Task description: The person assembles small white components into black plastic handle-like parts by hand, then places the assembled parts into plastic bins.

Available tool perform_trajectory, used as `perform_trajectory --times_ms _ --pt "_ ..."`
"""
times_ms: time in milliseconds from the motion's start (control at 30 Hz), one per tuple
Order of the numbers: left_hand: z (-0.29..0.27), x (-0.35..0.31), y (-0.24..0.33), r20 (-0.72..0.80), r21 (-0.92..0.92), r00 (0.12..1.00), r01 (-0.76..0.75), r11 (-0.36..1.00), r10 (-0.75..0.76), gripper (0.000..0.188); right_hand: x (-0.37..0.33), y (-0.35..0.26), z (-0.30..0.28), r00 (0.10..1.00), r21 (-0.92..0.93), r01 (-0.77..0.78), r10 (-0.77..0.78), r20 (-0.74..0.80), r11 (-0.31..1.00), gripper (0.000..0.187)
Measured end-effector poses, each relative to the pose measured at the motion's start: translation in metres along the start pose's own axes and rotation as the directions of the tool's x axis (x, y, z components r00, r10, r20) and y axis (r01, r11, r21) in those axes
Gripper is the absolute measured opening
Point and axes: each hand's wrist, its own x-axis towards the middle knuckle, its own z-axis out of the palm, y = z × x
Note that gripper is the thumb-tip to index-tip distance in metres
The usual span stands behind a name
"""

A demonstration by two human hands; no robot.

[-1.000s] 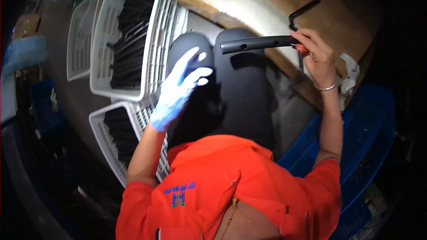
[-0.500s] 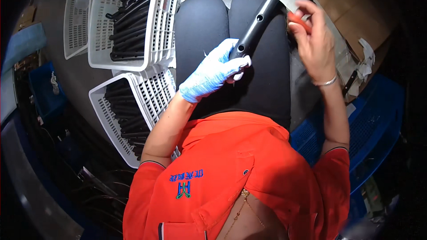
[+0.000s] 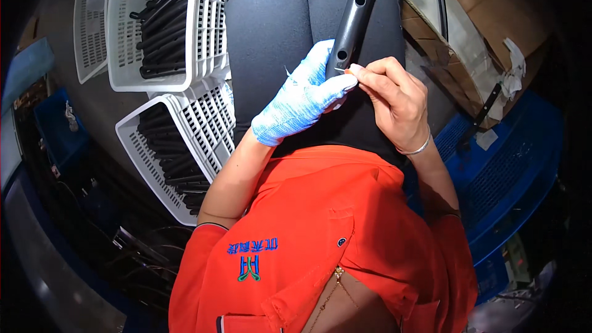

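A black tube (image 3: 353, 21) with several round holes along its side slants up over my lap, its far end cut off by the frame's top edge. My left hand (image 3: 302, 95), in a pale blue knit glove, is closed round the near end. My bare right hand (image 3: 394, 95) pinches a small red-handled tool (image 3: 348, 71) beside the left thumb. The tool's thin bright metal tip touches or lies very near the tube's near end. Most of the handle is hidden by my right fingers, so its exact kind does not show.
White plastic baskets of black tubes stand at the left, one upper basket (image 3: 196, 31) and one lower (image 3: 169, 166). On the right are a blue plastic chair or crate (image 3: 515, 166), cardboard (image 3: 493, 0), a black bent rod (image 3: 441, 9) and a black-handled tool (image 3: 487, 108).
My right hand has come down and left, bringing the red-handled tool to the tube's near end. The tube has turned more upright in view, and the whole scene has shifted slightly.
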Motion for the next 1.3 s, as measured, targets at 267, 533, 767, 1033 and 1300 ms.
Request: perform_trajectory --times_ms 267,533,767,1033,1300 --pt "0.001 0.0 -0.012 -0.029 0.038 0.999 -0.018 0.999 0.02 0.033 -0.003 -0.003 0.0 0.999 -0.13 0.009 -0.013 -0.032 0.991 0.03" --pt "0.011 0.004 -0.017 -0.119 0.045 0.993 0.016 0.999 -0.011 0.021 -0.006 -0.003 0.001 0.999 -0.152 -0.018 0.01 -0.053 0.988 0.026" --pt "0.015 0.003 -0.02 -0.164 0.046 0.986 -0.025 0.999 0.032 0.021 -0.013 0.004 0.002 0.998 -0.116 -0.005 -0.002 -0.059 0.993 0.025" --pt "0.013 0.003 -0.017 -0.065 0.08 0.993 -0.09 0.993 0.096 0.026 -0.013 0.001 -0.001 0.998 -0.141 0.028 -0.036 -0.056 0.99 0.027" --pt "0.012 0.006 -0.029 -0.135 0.11 0.99 -0.031 0.993 0.046 0.021 -0.014 0.0 0.002 0.995 -0.167 -0.04 0.025 -0.092 0.985 0.028"
